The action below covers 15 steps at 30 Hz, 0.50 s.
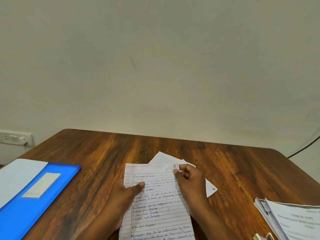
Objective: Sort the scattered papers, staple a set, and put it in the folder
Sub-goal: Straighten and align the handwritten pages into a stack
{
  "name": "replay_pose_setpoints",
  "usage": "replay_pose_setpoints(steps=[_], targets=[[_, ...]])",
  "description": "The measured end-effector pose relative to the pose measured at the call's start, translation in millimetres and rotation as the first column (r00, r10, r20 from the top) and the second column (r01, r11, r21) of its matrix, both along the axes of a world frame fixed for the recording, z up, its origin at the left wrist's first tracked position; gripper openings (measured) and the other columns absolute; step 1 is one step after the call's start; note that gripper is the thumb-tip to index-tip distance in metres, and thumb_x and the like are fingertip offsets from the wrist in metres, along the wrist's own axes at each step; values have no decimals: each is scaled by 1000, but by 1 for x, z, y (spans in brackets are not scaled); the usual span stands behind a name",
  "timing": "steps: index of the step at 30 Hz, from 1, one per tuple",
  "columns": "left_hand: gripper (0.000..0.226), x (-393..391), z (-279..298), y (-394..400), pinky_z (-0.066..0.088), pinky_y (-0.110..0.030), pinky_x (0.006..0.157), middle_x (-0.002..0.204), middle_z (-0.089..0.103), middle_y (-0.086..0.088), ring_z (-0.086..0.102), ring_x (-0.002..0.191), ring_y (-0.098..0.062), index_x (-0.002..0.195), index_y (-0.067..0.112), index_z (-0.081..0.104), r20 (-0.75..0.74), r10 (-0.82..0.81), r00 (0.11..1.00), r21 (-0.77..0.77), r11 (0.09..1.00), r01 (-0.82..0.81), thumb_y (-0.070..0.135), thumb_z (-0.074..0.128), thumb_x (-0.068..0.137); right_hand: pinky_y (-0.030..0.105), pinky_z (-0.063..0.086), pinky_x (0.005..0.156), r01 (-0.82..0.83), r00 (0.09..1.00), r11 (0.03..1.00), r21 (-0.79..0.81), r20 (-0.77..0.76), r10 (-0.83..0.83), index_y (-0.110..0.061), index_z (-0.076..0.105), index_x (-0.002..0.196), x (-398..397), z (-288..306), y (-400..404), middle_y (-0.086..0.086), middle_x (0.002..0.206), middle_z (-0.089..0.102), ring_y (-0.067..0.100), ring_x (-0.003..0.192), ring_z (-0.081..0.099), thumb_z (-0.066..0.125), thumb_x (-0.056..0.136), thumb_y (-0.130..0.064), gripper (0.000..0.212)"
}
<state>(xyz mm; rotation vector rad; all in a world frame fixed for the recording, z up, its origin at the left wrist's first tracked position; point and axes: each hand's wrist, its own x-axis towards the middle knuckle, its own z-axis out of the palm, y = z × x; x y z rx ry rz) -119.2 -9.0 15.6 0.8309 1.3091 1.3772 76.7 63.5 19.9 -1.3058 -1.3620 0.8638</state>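
A lined sheet (155, 207) covered in handwriting lies near the front middle of the wooden table (233, 170); it is white with a faint pinkish cast, ruled in thin lines, with an underlined heading near its top, short arrowed lines midway down and a small circled number at its top right corner; the writing is too blurred to read. The left hand (121, 196) holds the sheet at its left edge, the thumb lying on top of the page and the other fingers out of sight beneath it, so its grip is a narrow pinch on the paper; the right hand (188, 181) pinches the sheet's top right corner between thumb and curled fingers, its grip likewise closed on the page. More loose sheets (162, 157) fan out from behind the top of the lined sheet, and one corner shows to the right of the right hand, marked with a small number; whether the right hand also grasps these cannot be told. A blue folder (34, 205) lies at the left of the table, well apart from the sheet, with a pale label on its cover and a white flap across its upper left. A stack of printed papers (290, 220) rests at the right front corner, its edges ragged; a small pale object (263, 237) beside it is cut off by the frame.
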Motion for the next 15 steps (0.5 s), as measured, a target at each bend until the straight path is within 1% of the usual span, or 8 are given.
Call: replay_pose_setpoints(steps=[2, 5, 9, 13, 15], targets=[[18, 1, 2, -1, 60, -53, 89, 99, 81, -11, 79, 91, -31, 109, 6, 74, -18, 11, 1000, 1, 1000, -11, 4, 74, 91, 37, 63, 87, 16, 1000, 1000, 2, -5, -16, -22, 80, 101, 0, -1, 2, -9, 89, 79, 9, 89, 75, 77, 94, -23, 7], [13, 3, 5, -2, 60, -42, 79, 96, 82, -10, 80, 87, -27, 103, 8, 75, -28, 29, 999, 3, 1000, -29, 3, 73, 92, 42, 63, 90, 0, 997, 999, -38, -73, -3, -21, 81, 98, -1, -3, 4, -8, 92, 80, 11, 92, 76, 78, 93, -22, 6], [11, 4, 6, -2, 60, -44, 84, 95, 82, -8, 80, 89, -27, 103, 10, 75, -45, 51, 998, -2, 999, -51, 5, 73, 93, 45, 62, 93, -30, 986, 996, -83, -166, 16, -20, 80, 97, -3, -5, 5, -4, 94, 81, 16, 94, 77, 76, 94, -19, 5], [8, 6, 9, -5, 59, -39, 76, 93, 82, -7, 80, 84, -24, 101, 11, 75, -45, 63, 997, -7, 998, -64, 8, 72, 94, 46, 62, 93, -38, 979, 997, -67, -201, 24, -20, 79, 93, -3, -1, 1, -3, 90, 81, 17, 92, 78, 74, 96, -16, 7], [9, 6, 10, -5, 60, -41, 80, 95, 82, -8, 80, 86, -25, 102, 11, 75, -35, 66, 997, -6, 998, -66, 8, 73, 93, 46, 62, 93, -45, 975, 996, -75, -221, 27, -19, 79, 92, -2, -1, 0, -2, 89, 81, 18, 92, 78, 74, 96, -15, 8]])
